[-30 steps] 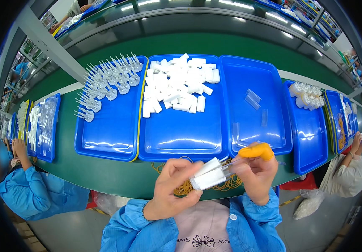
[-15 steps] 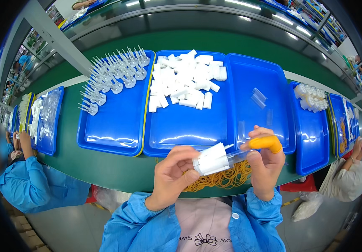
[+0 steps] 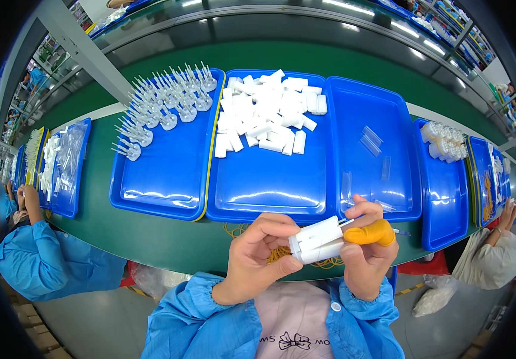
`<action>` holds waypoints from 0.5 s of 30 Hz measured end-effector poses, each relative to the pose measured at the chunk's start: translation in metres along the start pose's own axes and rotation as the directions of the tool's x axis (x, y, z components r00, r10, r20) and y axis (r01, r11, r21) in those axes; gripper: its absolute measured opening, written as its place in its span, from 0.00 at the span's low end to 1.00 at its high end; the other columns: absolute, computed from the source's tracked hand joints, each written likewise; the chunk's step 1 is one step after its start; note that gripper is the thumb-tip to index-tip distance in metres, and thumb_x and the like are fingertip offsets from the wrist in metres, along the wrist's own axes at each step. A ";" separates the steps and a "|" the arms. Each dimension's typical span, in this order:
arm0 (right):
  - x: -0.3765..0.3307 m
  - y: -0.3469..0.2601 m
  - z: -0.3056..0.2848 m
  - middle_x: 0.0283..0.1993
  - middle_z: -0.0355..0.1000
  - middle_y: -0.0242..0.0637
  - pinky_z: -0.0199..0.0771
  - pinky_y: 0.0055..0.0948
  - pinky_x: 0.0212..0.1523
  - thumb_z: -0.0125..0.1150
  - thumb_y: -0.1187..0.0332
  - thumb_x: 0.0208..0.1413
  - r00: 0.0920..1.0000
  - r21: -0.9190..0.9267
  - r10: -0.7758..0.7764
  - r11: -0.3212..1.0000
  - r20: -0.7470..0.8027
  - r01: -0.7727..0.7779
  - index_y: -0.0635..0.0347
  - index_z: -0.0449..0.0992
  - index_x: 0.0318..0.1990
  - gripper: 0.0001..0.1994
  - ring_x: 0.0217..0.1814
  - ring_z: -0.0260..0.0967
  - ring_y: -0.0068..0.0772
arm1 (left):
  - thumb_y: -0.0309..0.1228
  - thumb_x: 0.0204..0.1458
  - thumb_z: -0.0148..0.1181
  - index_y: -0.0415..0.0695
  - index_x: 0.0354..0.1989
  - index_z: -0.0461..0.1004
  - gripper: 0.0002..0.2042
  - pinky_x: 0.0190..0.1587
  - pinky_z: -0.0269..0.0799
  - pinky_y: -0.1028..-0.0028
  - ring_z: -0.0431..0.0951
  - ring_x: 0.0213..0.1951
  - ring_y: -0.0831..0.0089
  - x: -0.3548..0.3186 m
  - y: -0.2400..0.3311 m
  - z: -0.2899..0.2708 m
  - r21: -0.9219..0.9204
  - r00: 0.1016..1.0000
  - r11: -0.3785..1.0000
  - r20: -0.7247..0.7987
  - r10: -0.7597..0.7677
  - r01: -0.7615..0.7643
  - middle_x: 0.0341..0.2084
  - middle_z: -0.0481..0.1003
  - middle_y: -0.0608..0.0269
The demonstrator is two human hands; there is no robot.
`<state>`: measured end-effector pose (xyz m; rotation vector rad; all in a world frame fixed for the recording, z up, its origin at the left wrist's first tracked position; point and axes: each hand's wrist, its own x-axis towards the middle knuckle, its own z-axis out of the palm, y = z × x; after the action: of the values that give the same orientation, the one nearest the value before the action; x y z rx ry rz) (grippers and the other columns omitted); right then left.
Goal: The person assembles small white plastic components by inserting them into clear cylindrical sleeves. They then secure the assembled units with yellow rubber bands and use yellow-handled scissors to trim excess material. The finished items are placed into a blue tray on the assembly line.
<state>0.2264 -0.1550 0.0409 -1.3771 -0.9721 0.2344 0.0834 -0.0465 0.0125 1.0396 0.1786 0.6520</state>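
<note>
1. Over the worktop's near edge, my left hand and right hand both have their fingers clamped on a bundle of white blocks.
2. I judge this the bundling step: blocks squared up, not yet banded.
3. Next calls for a rubber band from the pile beneath, stretched round without letting the blocks slip.
4. Loose blocks wait in the middle tray.

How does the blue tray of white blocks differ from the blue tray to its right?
The middle blue plastic tray holds a heap of white rectangular blocks; the right blue plastic tray holds only a few clear flat strips, mostly bare. Both are blue, similar in size, side by side on the green bench.
</note>
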 end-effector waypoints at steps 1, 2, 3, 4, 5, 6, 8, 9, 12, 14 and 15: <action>-0.001 0.001 0.001 0.31 0.74 0.34 0.51 0.52 0.60 0.65 0.68 0.42 1.000 0.018 0.002 1.000 -0.013 -0.002 0.63 0.75 0.31 0.10 0.49 0.64 0.35 | 0.19 0.46 0.63 0.34 0.47 0.67 0.19 0.51 0.70 0.70 0.72 0.47 0.69 0.000 0.000 0.000 0.003 1.000 1.000 0.002 0.001 -0.001 0.45 0.65 0.56; -0.001 0.003 0.001 0.31 0.74 0.34 0.52 0.52 0.60 0.65 0.69 0.42 1.000 0.009 0.000 1.000 -0.011 0.000 0.63 0.75 0.32 0.10 0.48 0.64 0.35 | 0.19 0.46 0.64 0.34 0.47 0.66 0.19 0.51 0.70 0.70 0.72 0.47 0.69 0.000 -0.001 0.000 -0.006 1.000 1.000 -0.007 -0.013 0.013 0.45 0.65 0.56; -0.001 0.004 0.001 0.31 0.73 0.34 0.53 0.52 0.59 0.65 0.69 0.42 1.000 0.001 -0.004 1.000 -0.009 0.004 0.63 0.75 0.32 0.09 0.48 0.64 0.35 | 0.19 0.46 0.64 0.34 0.47 0.66 0.19 0.51 0.70 0.70 0.72 0.48 0.69 0.000 -0.001 0.000 -0.015 1.000 1.000 -0.014 -0.025 0.025 0.45 0.65 0.56; -0.001 0.005 0.000 0.32 0.73 0.34 0.54 0.52 0.59 0.64 0.70 0.42 1.000 -0.008 -0.007 1.000 -0.006 0.007 0.63 0.75 0.32 0.09 0.48 0.65 0.35 | 0.19 0.45 0.64 0.35 0.47 0.66 0.20 0.51 0.70 0.70 0.72 0.48 0.69 0.000 -0.001 0.000 -0.024 0.999 0.999 -0.022 -0.037 0.037 0.45 0.65 0.56; 0.000 0.006 -0.002 0.32 0.73 0.34 0.55 0.51 0.59 0.64 0.70 0.42 0.999 -0.022 -0.006 1.000 0.040 0.007 0.62 0.75 0.33 0.10 0.48 0.65 0.36 | 0.18 0.46 0.63 0.35 0.47 0.66 0.19 0.51 0.70 0.70 0.72 0.48 0.69 0.000 -0.001 0.000 -0.032 0.998 0.998 -0.030 -0.054 0.053 0.45 0.65 0.56; 0.002 0.008 -0.007 0.32 0.73 0.34 0.56 0.49 0.58 0.64 0.70 0.42 0.997 -0.043 -0.006 0.999 0.079 0.009 0.62 0.75 0.34 0.10 0.47 0.65 0.36 | 0.17 0.46 0.62 0.35 0.47 0.66 0.19 0.51 0.70 0.70 0.72 0.48 0.69 0.001 -0.002 -0.002 -0.044 0.997 0.997 -0.030 -0.071 0.070 0.45 0.66 0.56; 0.012 0.007 -0.014 0.31 0.73 0.34 0.58 0.44 0.57 0.64 0.69 0.43 0.996 -0.020 0.079 0.997 0.045 -0.078 0.61 0.75 0.37 0.12 0.46 0.66 0.35 | 0.15 0.46 0.60 0.35 0.47 0.66 0.18 0.52 0.70 0.70 0.72 0.49 0.68 0.003 -0.003 -0.006 -0.063 0.994 0.994 -0.056 -0.093 0.090 0.44 0.67 0.57; 0.021 0.004 -0.017 0.31 0.73 0.35 0.59 0.41 0.56 0.63 0.69 0.44 0.986 0.026 0.163 0.986 -0.024 -0.163 0.61 0.74 0.39 0.13 0.45 0.67 0.35 | 0.14 0.46 0.59 0.36 0.47 0.66 0.18 0.52 0.70 0.69 0.71 0.49 0.68 0.002 -0.004 -0.009 -0.074 0.992 0.993 -0.081 -0.097 0.091 0.44 0.67 0.57; 0.043 0.022 -0.043 0.29 0.72 0.35 0.62 0.36 0.49 0.62 0.64 0.47 0.973 -0.287 0.211 0.930 -0.094 -0.230 0.62 0.73 0.43 0.16 0.39 0.68 0.34 | 0.13 0.46 0.55 0.37 0.46 0.66 0.17 0.52 0.68 0.69 0.72 0.48 0.69 0.001 -0.003 -0.015 -0.086 0.985 0.993 -0.144 -0.096 0.084 0.43 0.69 0.58; 0.050 0.041 -0.052 0.27 0.72 0.36 0.62 0.36 0.44 0.61 0.62 0.49 0.979 -0.611 0.205 0.775 0.000 -0.162 0.62 0.72 0.44 0.17 0.36 0.69 0.35 | 0.15 0.46 0.55 0.37 0.46 0.67 0.17 0.52 0.67 0.69 0.72 0.47 0.70 0.002 -0.002 -0.017 -0.073 0.982 0.994 -0.163 -0.096 0.085 0.43 0.69 0.58; 0.053 0.048 -0.053 0.27 0.72 0.37 0.62 0.37 0.42 0.61 0.62 0.49 0.970 -0.742 0.228 0.665 0.089 -0.088 0.62 0.73 0.45 0.17 0.35 0.69 0.35 | 0.16 0.45 0.55 0.38 0.46 0.67 0.17 0.51 0.66 0.70 0.71 0.47 0.71 0.002 0.000 -0.015 -0.076 0.980 0.992 -0.170 -0.108 0.097 0.43 0.69 0.59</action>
<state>0.3137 -0.1466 0.0273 -2.2323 -1.1525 0.0858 0.0791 -0.0341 0.0051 0.9027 0.3579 0.6503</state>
